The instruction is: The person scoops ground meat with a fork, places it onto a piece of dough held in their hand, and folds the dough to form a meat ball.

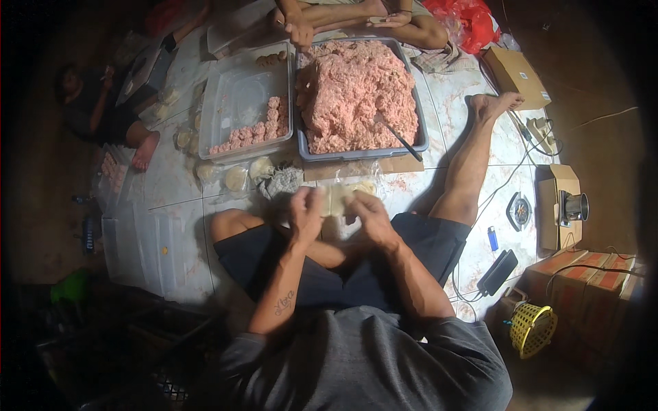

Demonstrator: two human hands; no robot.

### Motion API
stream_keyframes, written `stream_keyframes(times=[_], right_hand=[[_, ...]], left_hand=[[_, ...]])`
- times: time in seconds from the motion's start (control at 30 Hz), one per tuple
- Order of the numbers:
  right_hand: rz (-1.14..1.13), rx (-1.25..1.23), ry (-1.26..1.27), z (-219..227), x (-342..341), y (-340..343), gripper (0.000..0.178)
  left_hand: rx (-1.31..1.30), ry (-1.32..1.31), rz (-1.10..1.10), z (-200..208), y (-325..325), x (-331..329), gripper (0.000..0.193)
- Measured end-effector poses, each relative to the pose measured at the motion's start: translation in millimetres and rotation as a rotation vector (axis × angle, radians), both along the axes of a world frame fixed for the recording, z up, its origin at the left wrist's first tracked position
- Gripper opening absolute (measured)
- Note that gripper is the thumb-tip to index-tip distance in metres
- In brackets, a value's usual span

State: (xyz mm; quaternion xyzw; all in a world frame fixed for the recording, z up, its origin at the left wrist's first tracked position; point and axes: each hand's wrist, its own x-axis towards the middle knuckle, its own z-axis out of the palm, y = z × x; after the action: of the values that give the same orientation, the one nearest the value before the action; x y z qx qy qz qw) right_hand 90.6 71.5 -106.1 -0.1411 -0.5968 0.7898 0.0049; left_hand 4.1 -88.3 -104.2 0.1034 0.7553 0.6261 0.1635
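Between my left hand (306, 214) and my right hand (372, 218) are pale, thin dumpling wrappers (334, 201), held above my lap. The fingers of both hands are closed on their edges, slightly blurred. More pale wrappers lie in clear plastic just beyond my right hand. Farther off, a grey-blue tub (363, 157) is heaped with pink minced meat (356, 89), and a dark-handled utensil (401, 139) sticks out of it. To its left, a clear plastic box (236, 89) holds rows of small pink meat dumplings (257, 130) along its near and right sides.
Bagged round wrappers (236, 178) and a grey cloth (282, 183) lie before the box. Across the tub sits a person whose hand (299, 31) is at its rim; another person sits far left. At right are a blue lighter (493, 238), an ashtray (519, 210), cables and cardboard boxes (582, 288).
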Motion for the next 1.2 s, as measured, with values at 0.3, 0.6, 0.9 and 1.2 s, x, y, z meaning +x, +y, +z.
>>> stream_keyframes(times=[0.3, 0.6, 0.9, 1.2], right_hand=[[-0.046, 0.56, 0.02, 17, 9, 33, 0.028], [-0.385, 1.65, -0.038, 111, -42, 72, 0.018], [-0.095, 1.884, -0.186, 114, -102, 113, 0.023], [0.041, 1.94, 0.264, 169, -105, 110, 0.007]], left_hand=[[0.619, -0.331, 0.201, 15, -37, -34, 0.027], [0.31, -0.396, -0.151, -58, -43, -12, 0.03], [0.125, -0.277, 0.025, -113, -32, -5, 0.044], [0.088, -0.184, -0.077, -66, -29, -11, 0.025]])
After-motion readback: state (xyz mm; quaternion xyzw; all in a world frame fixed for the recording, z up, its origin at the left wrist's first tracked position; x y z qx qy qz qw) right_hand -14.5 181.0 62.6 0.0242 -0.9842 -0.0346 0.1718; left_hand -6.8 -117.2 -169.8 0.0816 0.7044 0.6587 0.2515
